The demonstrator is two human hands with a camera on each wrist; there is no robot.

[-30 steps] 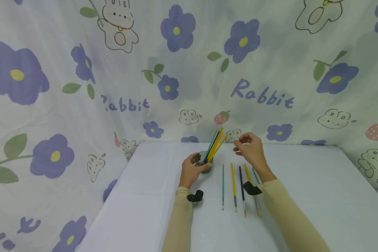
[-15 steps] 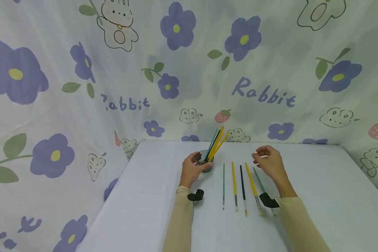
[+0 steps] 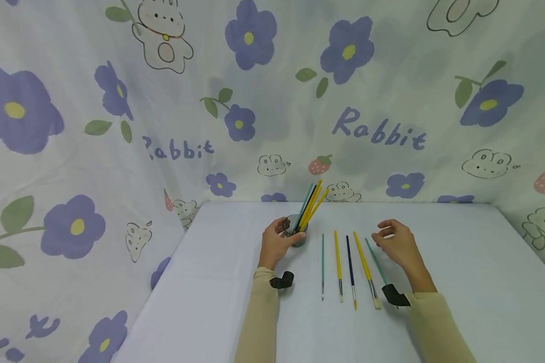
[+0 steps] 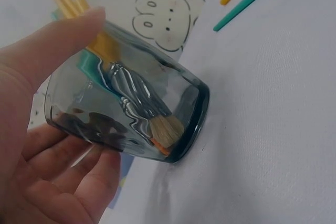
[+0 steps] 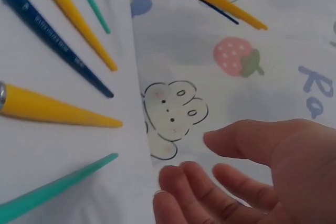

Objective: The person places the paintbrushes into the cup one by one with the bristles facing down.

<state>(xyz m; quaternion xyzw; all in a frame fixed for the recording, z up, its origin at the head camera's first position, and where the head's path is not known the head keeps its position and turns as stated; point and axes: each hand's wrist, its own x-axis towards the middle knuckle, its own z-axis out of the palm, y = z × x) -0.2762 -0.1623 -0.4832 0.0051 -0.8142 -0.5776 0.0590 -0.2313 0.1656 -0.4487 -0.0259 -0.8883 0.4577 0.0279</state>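
Note:
My left hand (image 3: 277,244) grips a clear glass (image 4: 191,90) round its side, thumb on the near side and fingers behind. Several paintbrushes (image 3: 315,204) lean in it, bristles down, with yellow, black and teal handles pointing up to the right. My right hand (image 3: 397,244) hovers at the right of a row of brushes, holding nothing; its thumb and loosely bent fingers are apart in the right wrist view. Closest to it lies a teal brush (image 3: 375,257), its lower end partly hidden by the wrist camera.
Left of that teal brush lie a broad yellow flat brush (image 3: 363,257), a dark blue brush (image 3: 350,264), a yellow brush (image 3: 338,262) and a thin teal brush (image 3: 323,264), bristles toward me. The white table (image 3: 209,282) meets a printed curtain (image 3: 281,96) behind.
My right hand has moved away from the glass, rightward and down toward me, to beside the rightmost teal brush. My left hand and the glass have stayed in place.

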